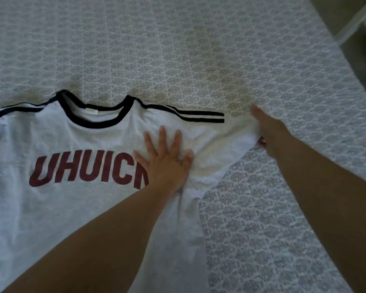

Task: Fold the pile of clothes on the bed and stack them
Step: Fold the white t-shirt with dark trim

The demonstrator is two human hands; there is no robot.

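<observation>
White cotton shirt (72,208) flat on bed (199,49); left hand (167,163) splayed pressing; right hand (268,134) grip pinching sleeve.

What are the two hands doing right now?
Left hand: open, fingers spread, pressing flat on the T-shirt.
Right hand: holds the sleeve end.

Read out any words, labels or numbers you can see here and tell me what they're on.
"UHUICN": dark red capitals across the chest of the white t-shirt; the last letter is partly hidden under the left hand, so the word may go on.
Small white tag inside the collar: no readable text.
</observation>
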